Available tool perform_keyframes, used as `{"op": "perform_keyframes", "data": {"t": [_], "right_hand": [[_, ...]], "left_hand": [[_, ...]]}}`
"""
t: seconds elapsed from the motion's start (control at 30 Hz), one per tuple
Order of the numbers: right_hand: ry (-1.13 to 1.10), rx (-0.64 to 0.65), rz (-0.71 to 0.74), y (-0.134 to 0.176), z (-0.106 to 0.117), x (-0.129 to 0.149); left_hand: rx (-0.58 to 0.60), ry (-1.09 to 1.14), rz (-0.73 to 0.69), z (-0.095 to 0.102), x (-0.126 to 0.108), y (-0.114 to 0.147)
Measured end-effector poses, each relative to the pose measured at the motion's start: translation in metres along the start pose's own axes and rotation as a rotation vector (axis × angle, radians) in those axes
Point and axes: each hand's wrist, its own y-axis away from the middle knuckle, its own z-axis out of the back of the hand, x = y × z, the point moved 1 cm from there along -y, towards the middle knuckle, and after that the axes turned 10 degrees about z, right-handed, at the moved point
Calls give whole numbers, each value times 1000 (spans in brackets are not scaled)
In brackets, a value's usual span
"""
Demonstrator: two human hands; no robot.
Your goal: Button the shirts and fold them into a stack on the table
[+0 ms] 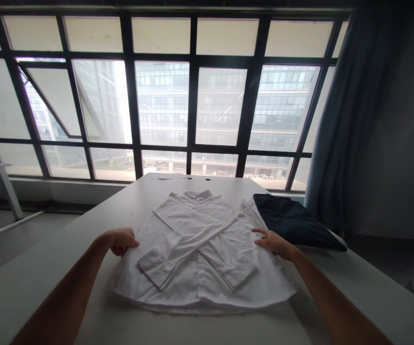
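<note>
A white long-sleeved shirt [192, 225] lies spread on the table, collar toward the window and hem toward me. Its sleeves are folded inward and cross over the front. At the shirt's left side edge, my left hand [122, 240] is closed, with thumb and fingers pinching the fabric. My right hand [273, 243] grips the opposite side edge, one finger partly stretched out over the cloth. The hem looks slightly blurred and raised from the tabletop.
The white table [84, 235] reaches toward a large framed window [161, 100]. Dark folded cloth [293, 218] lies on white fabric [252, 211] at the right. A dark curtain [350, 120] hangs behind it. Another table [3, 179] stands far left.
</note>
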Motion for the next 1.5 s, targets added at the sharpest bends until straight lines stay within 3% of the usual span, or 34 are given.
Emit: {"op": "perform_keyframes", "data": {"t": [0.07, 0.13, 0.23, 0.3, 0.4, 0.47, 0.53, 0.7, 0.8, 0.87, 0.93, 1.0, 1.03, 1.07, 1.17, 1.2, 1.37, 1.5], "right_hand": [[-50, 38, -18, 1, 0, 4], [-92, 44, -32, 2, -1, 8], [-96, 30, -53, 4, -3, 11], [-76, 17, -57, 5, -4, 11], [-54, 5, -38, 6, -4, 10], [-51, 12, -24, 6, -4, 11], [-47, 23, -17, 7, -4, 13], [-4, 20, 22, 10, -4, 23], [20, 12, 79, 11, -5, 29], [35, 16, 92, 11, -7, 30], [45, 20, 102, 11, -7, 31], [50, 28, 115, 12, -7, 31], [50, 28, 121, 13, -6, 31], [48, 28, 128, 13, -5, 31], [26, 24, 139, 16, -2, 32], [17, 20, 142, 17, -2, 33], [12, -16, 158, 19, -3, 46], [160, -44, 257, 18, -21, 81]], "left_hand": [[-107, -17, -46, 6, -16, 15], [-289, -74, -142, 5, -43, 36], [-501, -213, -308, -16, -91, 69], [-470, -268, -400, -42, -115, 84], [-338, -284, -508, -82, -130, 86], [-286, -244, -554, -99, -130, 79], [-263, -190, -571, -103, -127, 72], [-199, 17, -587, -80, -129, 69], [-213, 119, -632, -82, -132, 70], [-102, 124, -631, -94, -131, 68], [128, 130, -628, -105, -130, 64], [328, 159, -642, -105, -128, 61], [342, 179, -661, -100, -126, 59], [280, 193, -701, -93, -124, 56], [-147, 111, -887, -80, -111, 44], [-238, 31, -928, -81, -106, 39], [-247, -243, -914, -110, -90, 17], [-243, -280, -882, -114, -92, 17]]}}
